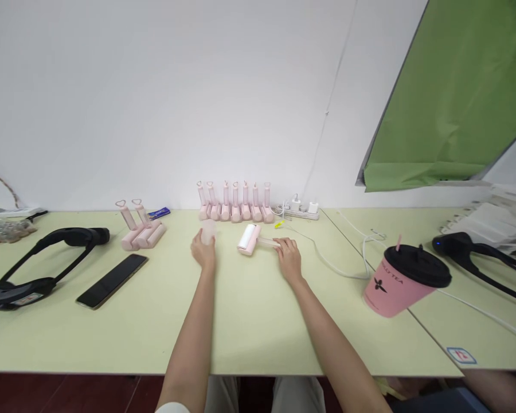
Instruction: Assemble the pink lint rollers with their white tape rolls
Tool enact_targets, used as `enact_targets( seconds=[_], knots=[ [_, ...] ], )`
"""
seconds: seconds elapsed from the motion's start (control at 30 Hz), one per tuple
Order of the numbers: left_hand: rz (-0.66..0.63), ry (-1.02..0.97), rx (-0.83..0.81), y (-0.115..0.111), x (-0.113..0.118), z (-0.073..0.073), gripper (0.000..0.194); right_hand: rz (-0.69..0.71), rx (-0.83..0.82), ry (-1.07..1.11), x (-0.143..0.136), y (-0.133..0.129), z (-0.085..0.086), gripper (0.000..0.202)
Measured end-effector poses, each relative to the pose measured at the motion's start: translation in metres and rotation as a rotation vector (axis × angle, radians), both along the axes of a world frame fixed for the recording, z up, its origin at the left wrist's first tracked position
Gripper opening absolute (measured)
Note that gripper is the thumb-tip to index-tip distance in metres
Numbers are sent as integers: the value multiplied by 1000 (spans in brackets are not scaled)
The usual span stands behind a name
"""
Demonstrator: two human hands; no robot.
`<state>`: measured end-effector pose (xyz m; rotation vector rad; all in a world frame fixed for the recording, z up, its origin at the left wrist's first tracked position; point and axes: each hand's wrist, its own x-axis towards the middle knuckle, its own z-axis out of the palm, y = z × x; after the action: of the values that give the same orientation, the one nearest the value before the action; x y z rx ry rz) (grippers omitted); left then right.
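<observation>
In my left hand [203, 250] is a translucent pale pink piece [208, 230], which looks like a roller cover; its far end sticks up past my closed fingers. My right hand [289, 258] grips the clear handle of a pink lint roller [249, 239]. Its head points left, with the white roll uncovered, between my two hands and close to the tabletop. Behind them, a row of several similar pink lint rollers [235, 212] stands along the wall, handles up. More pink lint rollers [143, 234] form a small group to the left.
A black phone [112, 281] and black headset [47, 258] lie left, near a blue packet [159, 213]. On the right are a pink cup [398, 287] with a black lid, a white cable [348, 275] and another black headset [460, 252]. A power strip [301, 213] sits by the wall.
</observation>
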<state>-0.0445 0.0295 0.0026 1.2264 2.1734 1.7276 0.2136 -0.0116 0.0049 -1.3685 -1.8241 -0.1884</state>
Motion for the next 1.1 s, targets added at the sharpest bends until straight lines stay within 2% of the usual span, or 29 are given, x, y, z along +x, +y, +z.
enact_targets(
  seconds=[0.07,0.17,0.23,0.3,0.33,0.4,0.47,0.53,0.6,0.63,0.7,0.83,0.97,1.1],
  knots=[
    [141,195,-96,-8,-13,-1,49,15,-3,-16,-1,-1,0,28],
    [198,380,-241,-18,-21,2,49,46,-11,-53,-3,-3,0,28],
    [223,438,-204,-22,-17,9,50,57,-12,-65,-4,-4,0,27],
    [162,422,-71,-22,-5,18,48,65,-2,-56,-5,-5,1,27],
    [70,379,-1,-20,3,23,46,71,7,-46,-6,-6,2,28],
    [-213,180,64,-18,21,28,44,92,33,-24,-7,-8,4,29],
    [-566,-132,-15,-17,36,28,46,106,67,-21,-8,-11,6,31],
    [-884,-426,-166,-20,46,23,51,108,91,-61,-8,-15,9,31],
    [-1073,-579,-254,-23,49,16,54,101,86,-138,-8,-17,11,31],
    [-1099,-605,-258,-25,50,13,55,94,68,-181,-8,-18,12,31],
    [-1048,-586,-228,-25,51,9,55,75,7,-265,-7,-17,13,33],
    [-904,-371,-112,-22,65,6,48,-7,-203,-386,-3,-10,13,26],
    [-904,-241,-20,-26,85,8,43,-158,-409,-342,3,-7,9,26],
    [-863,-120,35,-30,95,7,42,-239,-441,-284,7,-3,-1,28]
  ],
)
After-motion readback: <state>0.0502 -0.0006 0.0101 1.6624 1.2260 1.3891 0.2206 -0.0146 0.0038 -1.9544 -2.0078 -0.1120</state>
